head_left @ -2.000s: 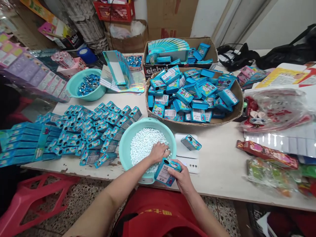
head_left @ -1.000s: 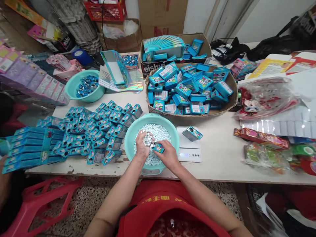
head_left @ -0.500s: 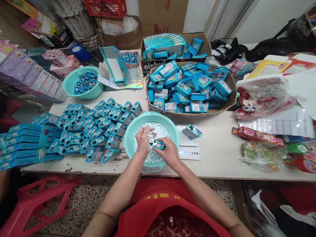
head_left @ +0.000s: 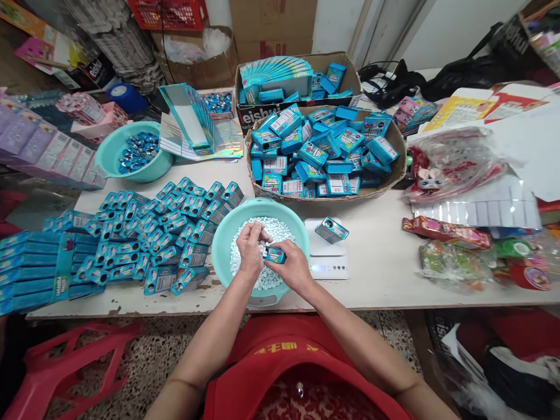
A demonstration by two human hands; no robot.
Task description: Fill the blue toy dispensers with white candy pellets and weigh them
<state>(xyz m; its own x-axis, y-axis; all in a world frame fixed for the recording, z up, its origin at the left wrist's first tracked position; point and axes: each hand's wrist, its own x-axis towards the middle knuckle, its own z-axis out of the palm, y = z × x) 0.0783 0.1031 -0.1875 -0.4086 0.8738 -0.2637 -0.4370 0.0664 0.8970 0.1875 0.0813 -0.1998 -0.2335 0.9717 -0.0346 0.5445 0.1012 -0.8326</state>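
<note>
Over a mint-green basin point(head_left: 221, 256) of small white candies point(head_left: 270, 283), my two hands meet. My right hand point(head_left: 295, 267) grips a small blue candy box point(head_left: 275, 255), tilted on its side with its open end toward the left. Curled against that opening is my left hand point(head_left: 250, 249), its fingers closed around some white candies, a few of which show at the box mouth. Just right of the basin, another blue box point(head_left: 331, 230) rests on a white digital scale point(head_left: 329, 269); its lit reading is too blurred to tell.
Rows of upright blue boxes point(head_left: 161, 233) with round holes cover the left side. Behind the basin stands a cardboard tray point(head_left: 400, 166) piled with blue boxes. A second basin point(head_left: 149, 170) holds blue-and-silver pieces. Plastic-bagged packages point(head_left: 455, 265) lie at the right.
My left fingers have closed in, and fewer candies show in that hand. The box in my right hand has tilted slightly. The whole view has shifted a little.
</note>
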